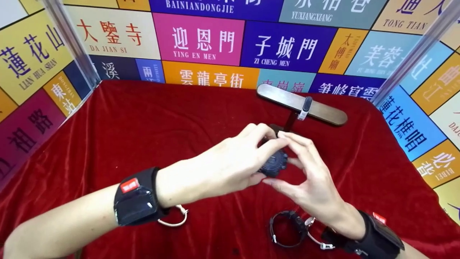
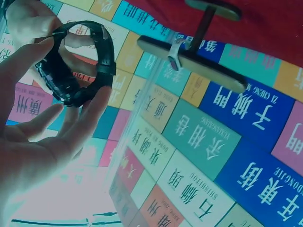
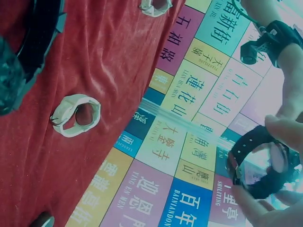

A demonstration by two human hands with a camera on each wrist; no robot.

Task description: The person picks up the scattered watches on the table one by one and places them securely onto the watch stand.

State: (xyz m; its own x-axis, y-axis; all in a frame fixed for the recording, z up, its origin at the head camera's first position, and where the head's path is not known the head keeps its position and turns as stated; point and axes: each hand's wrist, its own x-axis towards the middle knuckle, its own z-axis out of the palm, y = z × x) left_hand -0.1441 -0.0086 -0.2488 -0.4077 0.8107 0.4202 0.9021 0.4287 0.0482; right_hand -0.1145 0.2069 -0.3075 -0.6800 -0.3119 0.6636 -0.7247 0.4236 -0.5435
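Note:
Both hands hold a black wristwatch above the red cloth, its strap closed into a loop. In the head view the left hand grips it from the left, its curled fingers and thumb hiding part of it. The right hand holds the watch from the other side between thumb and fingers. The left wrist view shows the watch's dark face turned left and its strap arching to the right. In the right wrist view the buckled strap faces the camera.
Behind the hands stands a T-shaped display bar with a slim light-strapped watch around it. A black watch, a white band and another light strap lie on the red cloth. Colourful sign panels rise behind.

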